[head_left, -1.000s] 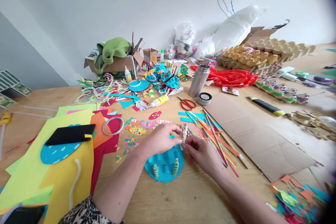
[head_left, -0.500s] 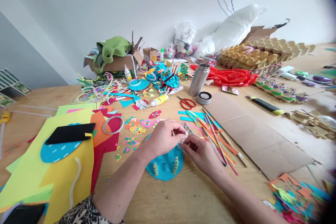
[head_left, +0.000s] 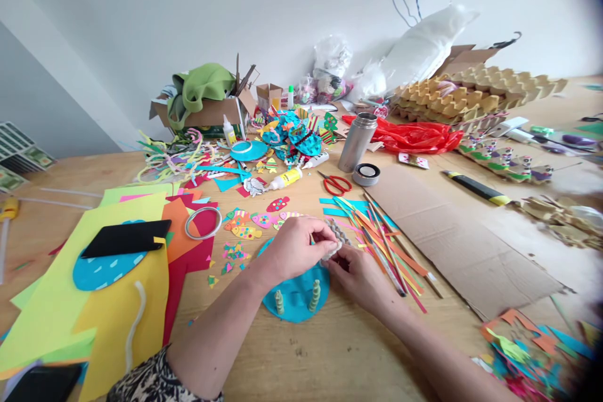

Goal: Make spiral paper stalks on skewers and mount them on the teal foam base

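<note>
A whitish-grey fuzzy pipe cleaner [head_left: 339, 231], seemingly twisted or coiled, sits between my two hands. My left hand [head_left: 301, 245] pinches it from above with thumb and forefinger. From the right, my right hand [head_left: 355, 273] grips its lower end, fingers curled; part of it is hidden by the fingers. Under the hands lies a round blue paper disc [head_left: 296, 314]. Two pale green coiled pipe cleaners, a left coil [head_left: 279, 303] and a right coil [head_left: 315, 295], rest on its near half. Spotted paper fish [head_left: 246, 233] lie left of my hands.
Red-handled scissors [head_left: 335, 184], a glue bottle [head_left: 285, 179] and a steel flask [head_left: 358, 143] stand or lie beyond the hands. Paper strips and brushes [head_left: 384, 245] are to the right, beside a cardboard sheet [head_left: 461, 239]. Coloured paper [head_left: 61, 301] and a black phone-like object [head_left: 125, 240] are left.
More of the grey pipe cleaner shows above my fingers. My right hand has shifted slightly, its fingers curled more closely. The disc and other things stay in place.
</note>
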Available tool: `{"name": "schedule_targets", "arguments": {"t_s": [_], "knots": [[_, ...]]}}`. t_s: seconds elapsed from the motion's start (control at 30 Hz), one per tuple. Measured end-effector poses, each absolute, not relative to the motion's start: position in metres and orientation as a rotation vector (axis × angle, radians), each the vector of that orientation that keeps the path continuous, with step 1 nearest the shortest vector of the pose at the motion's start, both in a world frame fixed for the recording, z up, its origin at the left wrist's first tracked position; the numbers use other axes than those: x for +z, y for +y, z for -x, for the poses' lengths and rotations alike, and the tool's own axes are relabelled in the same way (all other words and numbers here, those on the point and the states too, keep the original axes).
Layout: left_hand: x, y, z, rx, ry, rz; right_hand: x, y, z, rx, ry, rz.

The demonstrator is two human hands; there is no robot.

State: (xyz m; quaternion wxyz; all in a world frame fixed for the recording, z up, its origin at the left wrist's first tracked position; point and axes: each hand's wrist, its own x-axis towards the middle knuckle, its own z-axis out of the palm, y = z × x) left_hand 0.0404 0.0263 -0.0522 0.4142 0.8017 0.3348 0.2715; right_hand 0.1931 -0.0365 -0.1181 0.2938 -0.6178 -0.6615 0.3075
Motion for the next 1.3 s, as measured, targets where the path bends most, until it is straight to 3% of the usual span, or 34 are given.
{"name": "schedule_targets", "arguments": {"t_s": [1.3], "knots": [[-0.061, 0.028, -0.039, 0.605, 0.811, -2.001, -0.131, -0.037, -0.191, 0.750, -1.746, 1.651]]}}
